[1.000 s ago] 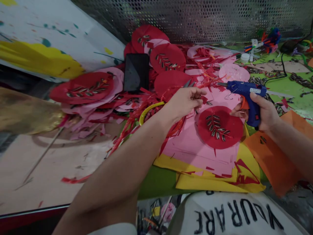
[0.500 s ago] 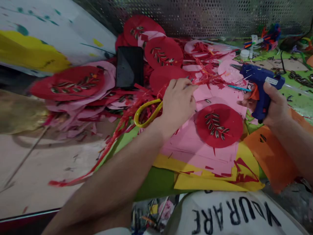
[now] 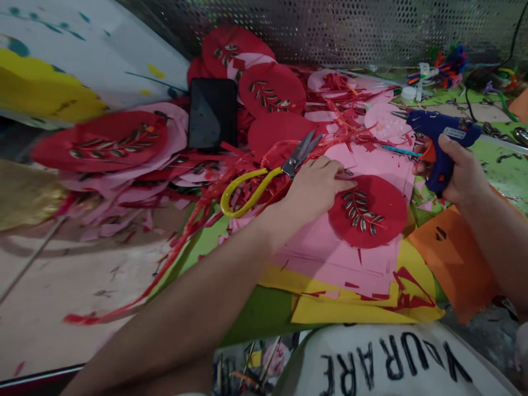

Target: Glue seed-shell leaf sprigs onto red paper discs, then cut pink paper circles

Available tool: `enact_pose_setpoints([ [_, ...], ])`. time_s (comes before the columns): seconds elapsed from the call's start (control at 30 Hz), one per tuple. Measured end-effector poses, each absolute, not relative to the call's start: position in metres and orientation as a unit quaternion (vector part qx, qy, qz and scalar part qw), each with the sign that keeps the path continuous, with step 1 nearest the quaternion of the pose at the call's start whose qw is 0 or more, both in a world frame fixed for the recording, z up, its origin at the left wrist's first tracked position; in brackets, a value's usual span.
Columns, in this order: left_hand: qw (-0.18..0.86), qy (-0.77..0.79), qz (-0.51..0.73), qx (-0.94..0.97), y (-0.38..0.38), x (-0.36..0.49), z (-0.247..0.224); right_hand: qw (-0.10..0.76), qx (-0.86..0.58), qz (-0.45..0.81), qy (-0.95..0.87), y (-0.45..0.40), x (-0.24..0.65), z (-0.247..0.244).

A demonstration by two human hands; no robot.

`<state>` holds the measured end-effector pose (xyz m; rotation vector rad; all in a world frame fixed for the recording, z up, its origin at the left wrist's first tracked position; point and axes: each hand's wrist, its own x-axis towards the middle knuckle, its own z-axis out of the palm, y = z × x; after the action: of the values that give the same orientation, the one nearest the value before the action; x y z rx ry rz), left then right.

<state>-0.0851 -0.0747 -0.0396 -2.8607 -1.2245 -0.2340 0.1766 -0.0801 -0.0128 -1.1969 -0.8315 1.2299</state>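
Observation:
My right hand is wrapped round the handle of a dark blue hot glue gun, whose nozzle points left. A thin teal pointed tool sticks out from the fingers of the same hand. My left hand reaches over the pink sheets, fingers extended to the upper left edge of a red paper disc. Dark seed husks form a leafy sprig on that disc. A small dark piece lies by the left fingertips. Yellow-handled scissors rest just left of the hand, blades pointing away.
More decorated red discs and red and pink scraps are heaped behind, around a black phone-like slab. Red ribbon trails to the left. Orange paper lies under the right forearm. A perforated metal panel stands at the back.
My left hand has moved right and nearer, from beside the scissors to the disc's edge, uncovering the scissor blades. My right hand still holds the glue gun, nearly in place.

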Motion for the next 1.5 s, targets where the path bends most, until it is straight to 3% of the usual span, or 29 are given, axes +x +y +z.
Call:
enact_pose_setpoints([
  [0.17,0.029,-0.445,-0.040,-0.894,-0.076,-0.079,-0.032,0.581,-0.512,0.526,-0.351,-0.082,0.175,-0.014],
  [0.57,-0.066,-0.465,-0.037,-0.882,-0.095,-0.074,-0.032,0.614,-0.553,0.477,-0.298,-0.069,0.198,-0.002],
  [0.73,-0.069,-0.446,-0.030,-0.892,-0.099,-0.079,-0.035,0.560,-0.590,0.464,-0.350,-0.065,0.203,-0.002],
  [0.97,-0.043,-0.411,-0.074,-0.908,-0.098,-0.088,-0.043,0.553,-0.608,0.319,-0.472,-0.018,0.232,-0.012],
  [1.5,0.011,-0.365,-0.135,-0.921,-0.097,-0.092,-0.044,0.343,-0.724,0.233,-0.551,0.001,0.275,-0.038],
])
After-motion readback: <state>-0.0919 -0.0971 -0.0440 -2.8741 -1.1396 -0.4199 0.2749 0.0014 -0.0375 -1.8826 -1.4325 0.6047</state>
